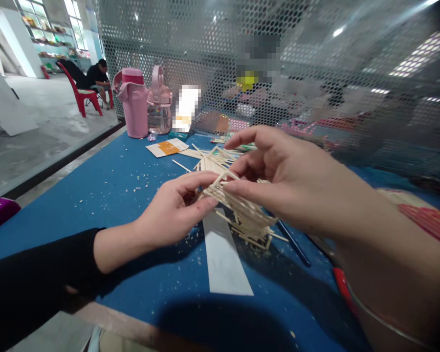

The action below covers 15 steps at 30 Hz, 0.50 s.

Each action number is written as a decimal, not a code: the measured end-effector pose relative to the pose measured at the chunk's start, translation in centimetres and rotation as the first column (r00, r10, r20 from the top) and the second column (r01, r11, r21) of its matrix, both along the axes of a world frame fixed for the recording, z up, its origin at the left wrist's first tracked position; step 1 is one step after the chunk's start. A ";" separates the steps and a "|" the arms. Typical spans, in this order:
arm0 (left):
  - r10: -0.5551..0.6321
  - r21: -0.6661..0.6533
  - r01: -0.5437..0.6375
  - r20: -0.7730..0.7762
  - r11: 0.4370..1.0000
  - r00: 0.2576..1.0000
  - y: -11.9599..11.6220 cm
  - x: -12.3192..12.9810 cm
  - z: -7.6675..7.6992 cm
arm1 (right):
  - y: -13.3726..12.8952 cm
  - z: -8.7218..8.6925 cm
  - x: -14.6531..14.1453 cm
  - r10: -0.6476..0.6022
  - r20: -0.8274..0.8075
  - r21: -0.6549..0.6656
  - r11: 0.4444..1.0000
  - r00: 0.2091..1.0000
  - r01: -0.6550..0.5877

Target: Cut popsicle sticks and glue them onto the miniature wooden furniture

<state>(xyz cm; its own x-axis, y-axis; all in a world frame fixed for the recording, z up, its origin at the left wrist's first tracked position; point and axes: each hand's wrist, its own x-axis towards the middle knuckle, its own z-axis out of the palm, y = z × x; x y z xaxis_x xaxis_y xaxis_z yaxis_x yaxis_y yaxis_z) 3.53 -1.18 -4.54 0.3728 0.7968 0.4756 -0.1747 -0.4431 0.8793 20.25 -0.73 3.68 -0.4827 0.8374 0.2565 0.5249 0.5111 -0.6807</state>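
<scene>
A small model built of thin wooden sticks [247, 215] is held above the blue table, its side an open lattice of pale sticks. My left hand [179, 205] grips its left end between thumb and fingers. At the model's top edge, my right hand [278, 171] has thumb and bent fingers closed round a short wooden stick, with the index finger raised; part of this grip is hidden. Below the model lies a white paper strip [227, 259]. Loose wooden sticks [194, 154] and a flat wooden piece [209, 165] are just behind my hands.
A pink jug [134, 105], a clear bottle [159, 110] and a blurred-out bright phone-like shape [185, 110] stand along the perforated metal screen [205, 58]. A dark blue pen [295, 244] and a red-handled tool [342, 288] lie at right. Wood crumbs dot the table [106, 186]. Someone sits far left.
</scene>
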 end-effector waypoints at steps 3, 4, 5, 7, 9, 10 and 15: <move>0.042 -0.041 -0.041 0.028 0.998 0.999 -0.1 0.0 0.4 | 0.1 -0.4 -0.1 0.011 -0.036 0.007 1.000 0.999 -0.011; 0.052 -0.068 -0.049 0.039 0.997 0.998 -0.1 0.0 0.5 | 0.1 -0.6 -0.1 0.009 -0.053 0.020 1.000 0.999 -0.008; 0.059 -0.089 -0.055 0.049 0.994 0.997 -0.2 0.1 0.6 | 0.0 -0.7 -0.2 0.008 -0.071 0.035 0.999 0.997 -0.006; 0.071 -0.106 -0.064 0.066 0.992 0.995 -0.2 0.2 0.5 | 0.0 -0.8 -0.2 0.007 -0.107 0.065 0.998 0.994 0.000; 0.091 -0.102 -0.084 0.070 0.991 0.993 -0.4 0.4 0.4 | 0.0 -0.9 -0.3 0.004 -0.124 0.074 0.997 0.992 0.005; 0.100 -0.103 -0.092 0.072 0.990 0.992 -0.4 0.4 0.3 | 0.0 -1.0 -0.3 0.000 -0.129 0.073 0.997 0.992 0.010; 0.077 -0.184 -0.058 0.096 0.981 0.992 -0.7 0.6 0.4 | 0.1 -1.2 -0.2 -0.001 -0.157 0.053 0.999 0.988 0.010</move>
